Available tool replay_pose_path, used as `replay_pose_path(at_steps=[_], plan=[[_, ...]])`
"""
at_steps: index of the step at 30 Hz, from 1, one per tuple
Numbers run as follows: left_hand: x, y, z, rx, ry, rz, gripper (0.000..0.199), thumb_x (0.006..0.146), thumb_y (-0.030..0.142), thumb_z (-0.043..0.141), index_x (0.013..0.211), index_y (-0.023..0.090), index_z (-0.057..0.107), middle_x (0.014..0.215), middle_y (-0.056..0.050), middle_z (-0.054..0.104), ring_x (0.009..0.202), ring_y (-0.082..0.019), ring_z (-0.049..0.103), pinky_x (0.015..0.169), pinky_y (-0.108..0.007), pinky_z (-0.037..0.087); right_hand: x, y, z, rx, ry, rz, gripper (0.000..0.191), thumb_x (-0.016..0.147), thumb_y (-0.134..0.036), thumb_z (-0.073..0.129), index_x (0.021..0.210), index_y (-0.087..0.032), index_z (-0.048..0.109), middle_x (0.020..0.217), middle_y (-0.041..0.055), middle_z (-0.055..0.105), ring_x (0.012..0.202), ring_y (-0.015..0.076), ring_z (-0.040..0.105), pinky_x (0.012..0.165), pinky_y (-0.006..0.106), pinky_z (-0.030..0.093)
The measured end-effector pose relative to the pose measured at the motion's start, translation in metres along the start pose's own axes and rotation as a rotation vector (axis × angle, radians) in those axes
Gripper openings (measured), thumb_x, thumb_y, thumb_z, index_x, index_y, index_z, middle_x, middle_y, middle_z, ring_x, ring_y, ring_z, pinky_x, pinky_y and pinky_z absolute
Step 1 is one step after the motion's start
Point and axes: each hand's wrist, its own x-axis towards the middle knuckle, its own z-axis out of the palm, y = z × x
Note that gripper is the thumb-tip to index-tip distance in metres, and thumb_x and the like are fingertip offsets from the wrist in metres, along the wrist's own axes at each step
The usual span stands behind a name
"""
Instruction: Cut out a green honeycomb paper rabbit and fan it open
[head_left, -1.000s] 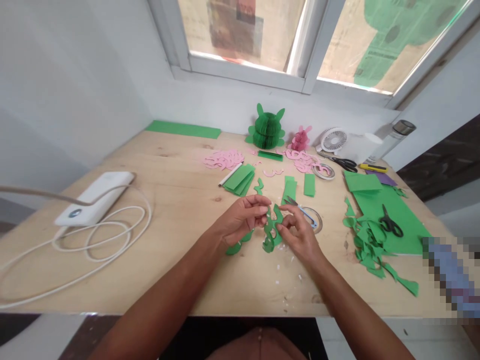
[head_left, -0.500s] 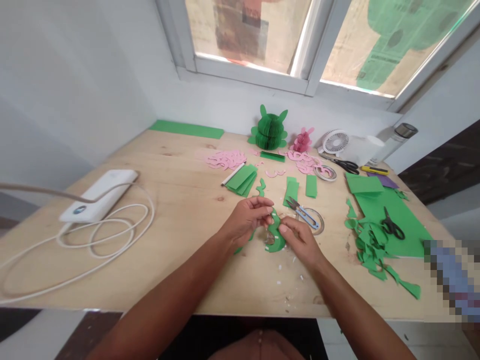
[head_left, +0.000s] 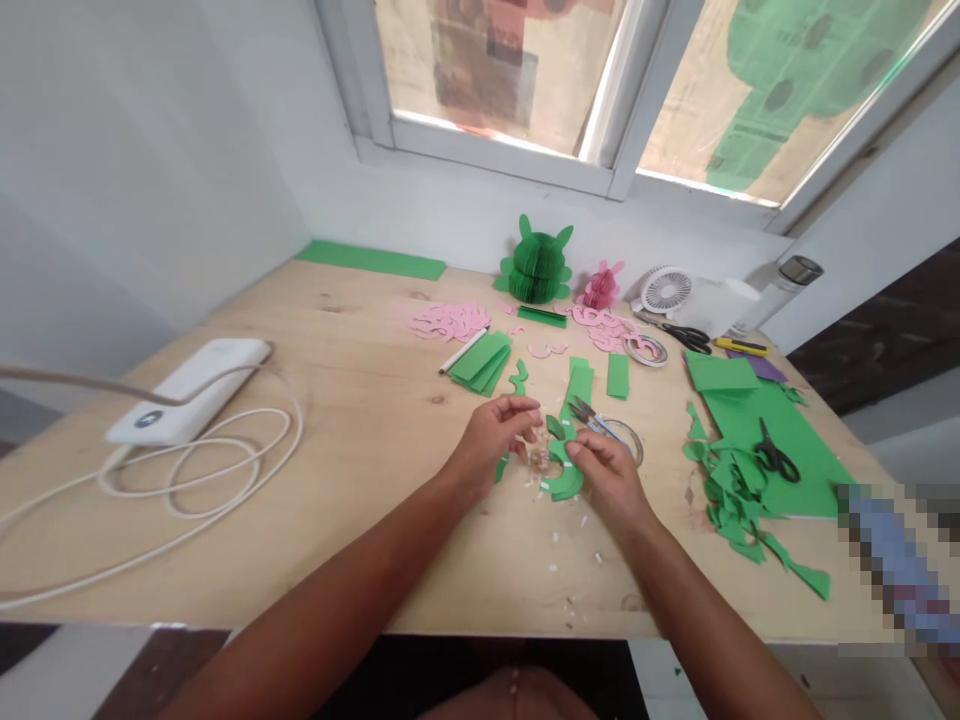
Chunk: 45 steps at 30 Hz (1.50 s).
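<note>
1. White power bank (head_left: 187, 390) with coiled white cable (head_left: 196, 470): far left of the green paper cut-out (head_left: 564, 472), on the worktop (head_left: 315, 540).
2. Pink paper cut-outs (head_left: 450, 322) and stacked green paper strips (head_left: 480, 362): left of and beyond the cut-out.
3. Left hand (head_left: 491, 440): immediately left of the cut-out, fingers half-curled, fingertips beside a small clear scrap (head_left: 538, 458), possibly tape. Whether it was gripped could not be determined.
4. Right hand (head_left: 611, 475): immediately right of the cut-out, thumb and fingers pinching its upper edge. The cut-out lay curved on the worktop, partly hidden by this hand.
5. Small blue-handled scissors (head_left: 596, 422): just beyond the right hand, blades near the cut-out. Risk: a careless hand movement could catch the blades or snag the paper. A hard pinch could crease the thin curves, and a tacky scrap could cling to the fingers.
6. Black-handled scissors (head_left: 776, 455) on a green paper sheet (head_left: 780, 435), with green offcuts (head_left: 735, 495): well right of the cut-out.
7. Pixelated patch (head_left: 900, 560): far right of the cut-out, its contents unreadable.
</note>
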Motion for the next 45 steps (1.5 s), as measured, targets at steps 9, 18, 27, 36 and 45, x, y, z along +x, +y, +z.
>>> replay_pose_path(at_steps=[9,18,27,36,45], plan=[[-0.0018,-0.0072,-0.0009,-0.101,-0.242,-0.25,0.032,0.061,0.028,0.076,0.086,0.015,0.061,0.07,-0.003,0.064,0.056,-0.013,0.061,0.052,-0.023,0.044,-0.0007,0.003,0.0002,0.033,0.057,-0.04,0.025,0.082,-0.038,0.057,0.065,-0.019,0.06,0.066,0.0006,0.053,0.065,0.0162,0.05,0.067,0.028,0.043],[-0.0001,-0.0092,-0.002,-0.153,-0.283,-0.15,0.03,0.055,0.017,0.078,0.082,0.013,0.065,0.075,-0.002,0.065,0.057,-0.011,0.06,0.062,-0.028,0.05,-0.0011,0.0039,0.0004,0.001,0.024,-0.024,0.026,0.082,-0.04,0.056,0.066,-0.02,0.062,0.071,0.0021,0.057,0.07,0.0176,0.054,0.072,0.03,0.045],[-0.0008,-0.0065,0.0,-0.037,-0.111,0.036,0.03,0.056,0.015,0.074,0.084,0.012,0.064,0.066,0.0,0.061,0.057,-0.011,0.058,0.058,-0.026,0.052,0.0016,0.0,-0.0006,0.124,0.001,-0.044,0.021,0.08,-0.034,0.06,0.066,-0.02,0.066,0.09,0.0045,0.065,0.09,0.0208,0.059,0.081,0.032,0.044],[-0.0037,-0.0093,0.0041,-0.012,-0.086,0.061,0.029,0.055,0.016,0.074,0.082,0.012,0.063,0.064,0.001,0.06,0.057,-0.011,0.058,0.056,-0.026,0.055,0.0028,0.0037,0.0046,0.102,0.072,-0.046,0.021,0.079,-0.035,0.062,0.064,-0.02,0.066,0.087,0.0049,0.065,0.088,0.0212,0.06,0.076,0.031,0.045],[-0.0057,-0.009,0.0054,-0.016,-0.075,0.059,0.028,0.056,0.015,0.074,0.082,0.012,0.064,0.065,0.001,0.06,0.057,-0.011,0.058,0.056,-0.026,0.054,0.0028,0.0081,0.0065,0.071,0.106,-0.047,0.021,0.079,-0.036,0.061,0.066,-0.02,0.067,0.083,0.0052,0.064,0.081,0.0208,0.06,0.073,0.032,0.046]])
